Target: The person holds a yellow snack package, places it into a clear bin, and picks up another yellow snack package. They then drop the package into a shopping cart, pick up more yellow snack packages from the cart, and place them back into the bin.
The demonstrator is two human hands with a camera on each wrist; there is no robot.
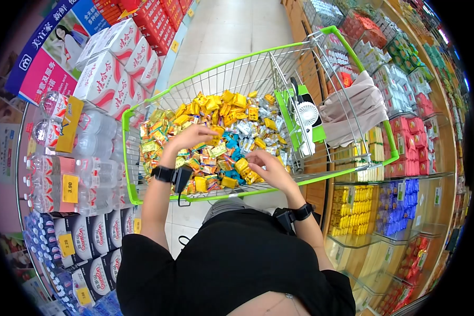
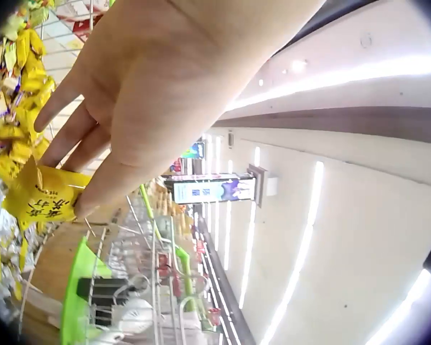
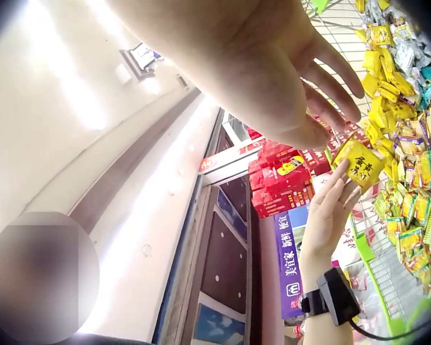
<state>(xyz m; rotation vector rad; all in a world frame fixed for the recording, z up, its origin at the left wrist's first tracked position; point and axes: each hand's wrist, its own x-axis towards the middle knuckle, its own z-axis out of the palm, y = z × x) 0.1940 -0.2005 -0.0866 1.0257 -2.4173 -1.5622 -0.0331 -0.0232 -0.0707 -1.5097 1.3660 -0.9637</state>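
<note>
My left hand (image 1: pixel 192 138) is over the candy heap and pinches a yellow snack packet (image 2: pixel 47 195) between thumb and fingers. Dark printed characters show on that packet's wrapper. My right hand (image 1: pixel 271 167) hovers over the near side of the heap with its fingers loosely bent, and nothing shows between them in the right wrist view. Several yellow packets (image 1: pixel 242 166) lie just by its fingertips in the head view. The heap of small wrapped packets (image 1: pixel 195 152), yellow, silver, teal and multicoloured, fills much of the green-rimmed shopping cart (image 1: pixel 216 69).
A white handheld fan (image 1: pixel 307 115) and a beige cloth (image 1: pixel 355 110) are at the cart's right end. Bottled water (image 1: pixel 97 134) and white cartons (image 1: pixel 108 79) are stacked on the left. Shelves of packaged goods (image 1: pixel 405 134) line the right. A tiled aisle (image 1: pixel 224 26) runs ahead.
</note>
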